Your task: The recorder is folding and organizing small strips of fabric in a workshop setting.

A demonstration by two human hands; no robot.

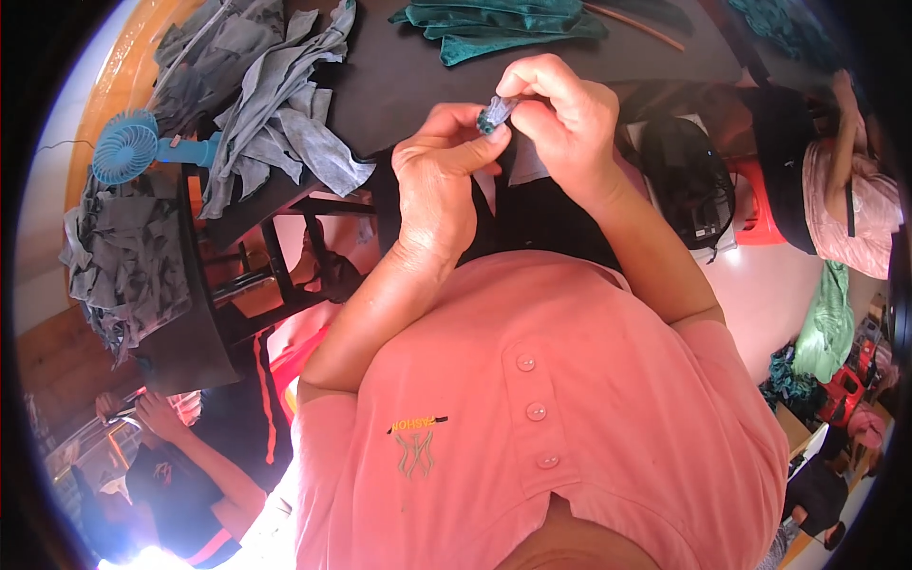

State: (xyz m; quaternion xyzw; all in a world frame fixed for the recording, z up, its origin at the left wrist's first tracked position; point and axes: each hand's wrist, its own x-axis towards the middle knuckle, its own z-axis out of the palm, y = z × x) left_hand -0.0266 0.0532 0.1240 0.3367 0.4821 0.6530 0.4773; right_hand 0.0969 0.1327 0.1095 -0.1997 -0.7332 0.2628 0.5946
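Note:
Above the near edge of the dark table point(399, 85), my two hands meet at a small bunched scrap of fabric point(502, 108), grey-blue with a dark green end. My left hand point(442, 166) pinches its green end between thumb and fingers. From the other side, my right hand point(565, 119) grips the grey-blue end with thumb and forefinger, the other fingers curled in. Fingertips partly cover the scrap, so its full shape is hidden.
Long grey fabric strips point(285, 123) lie at the table's left, beside a blue handheld fan point(128, 147). Folded green velvet cloth point(503, 28) and a thin wooden stick point(636, 27) lie at the back. A black backpack point(679, 176) is on the right. Other people sit nearby on both sides.

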